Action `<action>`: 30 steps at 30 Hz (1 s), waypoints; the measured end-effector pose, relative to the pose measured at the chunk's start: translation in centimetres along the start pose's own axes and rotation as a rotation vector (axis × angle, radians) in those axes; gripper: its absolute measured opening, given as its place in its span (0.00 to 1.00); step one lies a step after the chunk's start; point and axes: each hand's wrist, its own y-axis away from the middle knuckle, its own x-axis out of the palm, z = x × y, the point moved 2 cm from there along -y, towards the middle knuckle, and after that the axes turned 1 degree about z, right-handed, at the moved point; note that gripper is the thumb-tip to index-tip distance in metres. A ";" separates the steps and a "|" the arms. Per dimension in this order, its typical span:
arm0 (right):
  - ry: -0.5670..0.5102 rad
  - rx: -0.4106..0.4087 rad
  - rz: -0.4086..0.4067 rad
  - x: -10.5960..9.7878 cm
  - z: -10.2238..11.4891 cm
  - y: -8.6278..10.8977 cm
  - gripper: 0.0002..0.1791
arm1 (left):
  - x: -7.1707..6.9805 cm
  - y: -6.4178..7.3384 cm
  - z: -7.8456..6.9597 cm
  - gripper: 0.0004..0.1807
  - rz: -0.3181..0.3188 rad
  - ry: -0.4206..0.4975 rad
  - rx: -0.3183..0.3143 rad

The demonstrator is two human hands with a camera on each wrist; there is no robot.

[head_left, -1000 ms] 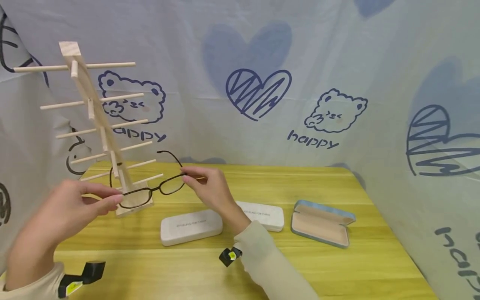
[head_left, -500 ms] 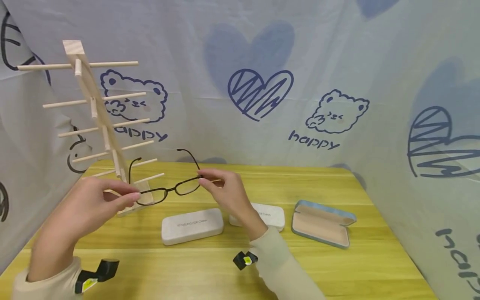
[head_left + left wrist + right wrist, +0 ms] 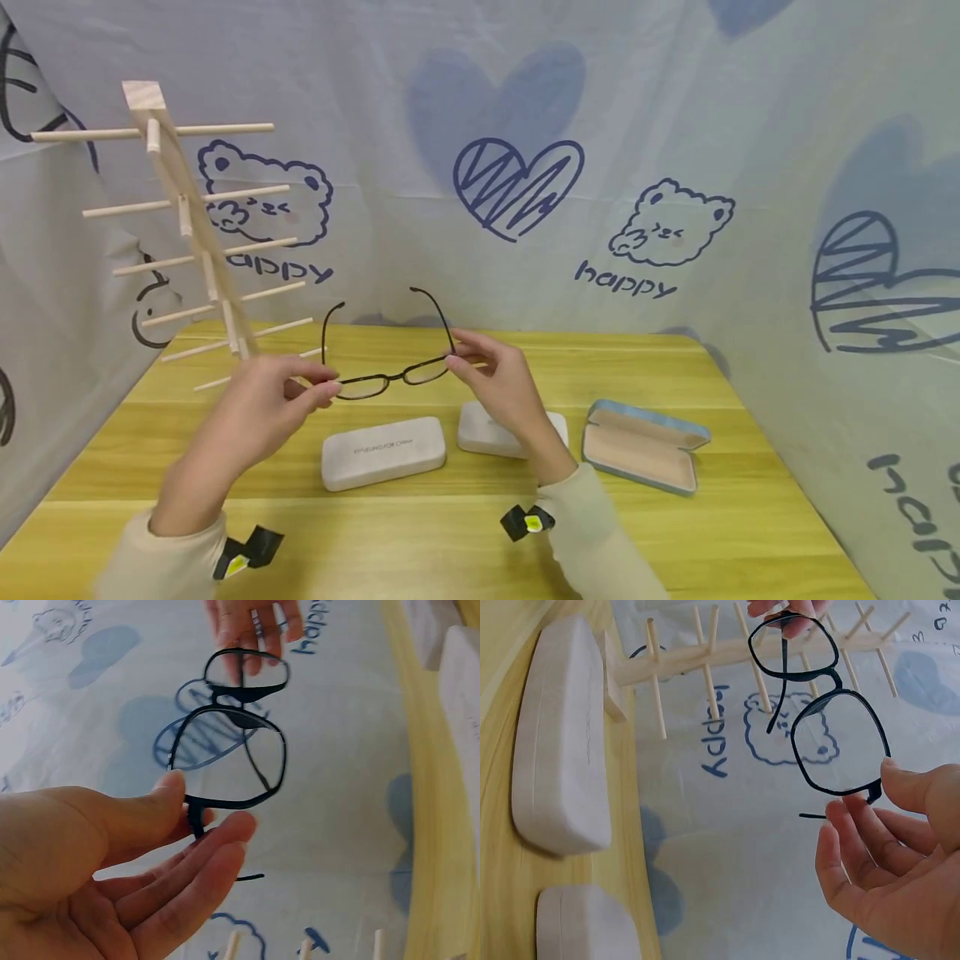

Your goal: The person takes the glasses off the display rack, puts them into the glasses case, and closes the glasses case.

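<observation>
A pair of black-framed eyeglasses (image 3: 395, 377) is held up above the table, temples unfolded and pointing away. My left hand (image 3: 273, 408) pinches the frame's left outer corner between thumb and fingers. At the opposite corner, my right hand (image 3: 498, 379) pinches the hinge area the same way. Both lenses show clearly in the left wrist view, where the eyeglasses (image 3: 229, 802) stretch from one hand to the other. Below them lie a white glasses case (image 3: 384, 454), shut, and a second white case (image 3: 480, 429) partly hidden by my right forearm.
A wooden display rack (image 3: 202, 225) with several crossbars stands at the left, its base hidden behind my left hand. To the right, a blue glasses case (image 3: 645, 450) lies with its lid raised. Printed cloth (image 3: 517, 292) hangs behind the yellow wood-grain table (image 3: 420, 542).
Both hands have carried the eyeglasses rightward, away from in front of the rack to above the first white case. The cases and rack stay in place.
</observation>
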 end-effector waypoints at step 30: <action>0.049 0.134 -0.039 -4.3 -3.2 2.3 0.29 | 7.0 -2.4 -0.2 0.09 -0.213 0.134 0.225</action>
